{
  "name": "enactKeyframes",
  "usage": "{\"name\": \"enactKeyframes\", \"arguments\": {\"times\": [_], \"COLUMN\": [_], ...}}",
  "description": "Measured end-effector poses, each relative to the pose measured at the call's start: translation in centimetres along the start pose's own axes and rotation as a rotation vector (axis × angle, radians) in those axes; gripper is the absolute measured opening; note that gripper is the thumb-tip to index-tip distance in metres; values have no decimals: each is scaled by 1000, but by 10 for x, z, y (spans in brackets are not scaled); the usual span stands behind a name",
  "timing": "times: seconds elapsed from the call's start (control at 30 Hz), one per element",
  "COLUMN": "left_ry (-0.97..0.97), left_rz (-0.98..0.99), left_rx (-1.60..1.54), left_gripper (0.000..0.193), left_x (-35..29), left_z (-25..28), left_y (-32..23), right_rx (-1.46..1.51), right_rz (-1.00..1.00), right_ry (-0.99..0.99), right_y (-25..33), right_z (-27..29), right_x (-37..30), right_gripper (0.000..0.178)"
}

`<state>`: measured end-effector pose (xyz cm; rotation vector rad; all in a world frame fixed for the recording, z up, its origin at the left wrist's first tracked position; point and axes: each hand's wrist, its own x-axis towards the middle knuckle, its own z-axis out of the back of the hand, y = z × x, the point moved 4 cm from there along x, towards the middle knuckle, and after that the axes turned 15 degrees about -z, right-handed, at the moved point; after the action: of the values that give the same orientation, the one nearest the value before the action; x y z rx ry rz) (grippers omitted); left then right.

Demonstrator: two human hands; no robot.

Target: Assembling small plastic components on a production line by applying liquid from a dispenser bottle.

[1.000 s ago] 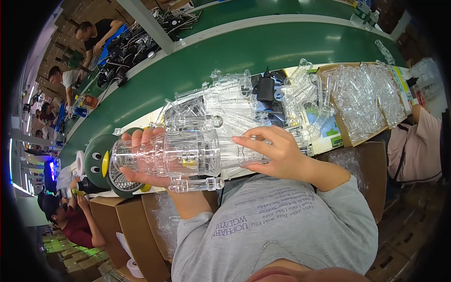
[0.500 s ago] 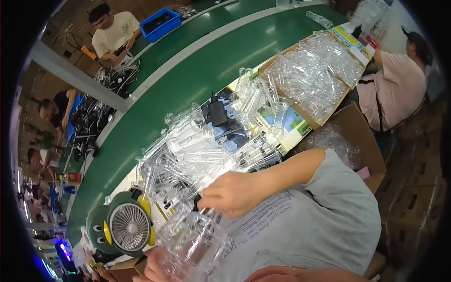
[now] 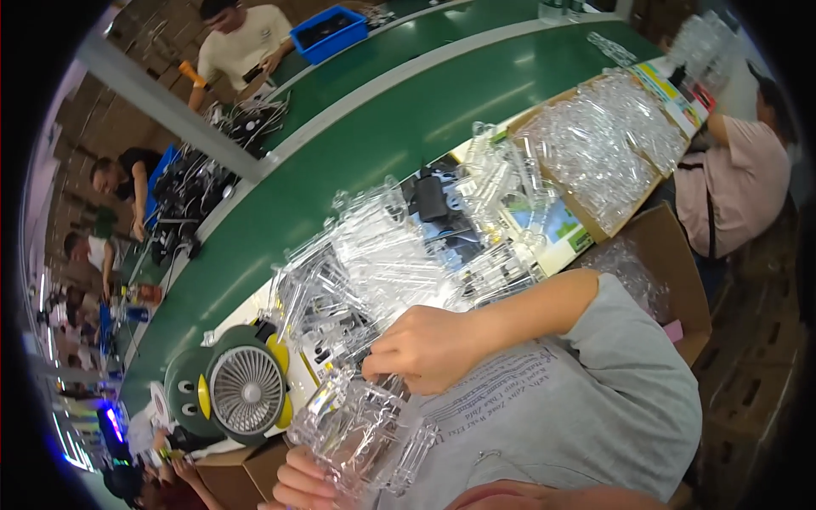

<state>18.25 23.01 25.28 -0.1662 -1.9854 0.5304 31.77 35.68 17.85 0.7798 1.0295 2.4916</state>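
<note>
My left hand [image 3: 304, 481] comes up from the lower edge, its fingers curled round a bundle of clear plastic tube-like parts [image 3: 361, 429] held close to my shirt. Over the top end of that bundle is my right hand [image 3: 422, 347], closed with its fingers bent downward. The fingertips are hidden, so what they pinch cannot be made out. Just beyond the right hand lies a heap of similar clear plastic parts [image 3: 387, 255], spread over printed cardboard. A black adapter-like block [image 3: 430, 199] sits at the heap's far right side.
To the left stands a penguin-shaped fan [image 3: 248, 389]. An open carton of clear parts [image 3: 608, 140] lies at the far right, with another brown carton [image 3: 680, 255] nearer me. The green worktable [image 3: 340, 161] curves behind. Co-workers sit across it and on the right; a blue bin [image 3: 330, 36] is opposite.
The view has shifted, so the table and things sit farther right. My left hand with the bundle has come slightly up and right; the right hand stays closed at its top end.
</note>
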Motion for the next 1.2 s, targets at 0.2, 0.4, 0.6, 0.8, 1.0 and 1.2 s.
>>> {"name": "enactKeyframes", "arguments": {"times": [0.2, 0.4, 0.6, 0.8, 1.0, 1.2], "left_ry": [-30, -207, -295, -137, 94, -238], "left_rz": [-131, -372, -544, -602, -567, -258], "left_rx": [-250, -230, 72, -149, -2, 372], "left_gripper": [31, 66, 72, 82, 81, 68], "left_x": [-2, -11, -17, -19, 1, -2], "left_z": [19, 43, 19, 13, 17, 61], "left_y": [43, 69, 97, 109, 114, 117], "right_rx": [-60, -310, -387, -494, -658, -1017], "right_rz": [-124, -196, -4, 161, 229, -59], "right_ry": [-77, -102, 97, -169, -367, -489], "right_y": [-14, -14, 22, 25, 18, -116], "right_z": [0, 34, 38, 29, 47, 112], "right_x": [3, 9, 22, 35, 53, 135], "right_gripper": [33, 67, 84, 55, 37, 66]}}
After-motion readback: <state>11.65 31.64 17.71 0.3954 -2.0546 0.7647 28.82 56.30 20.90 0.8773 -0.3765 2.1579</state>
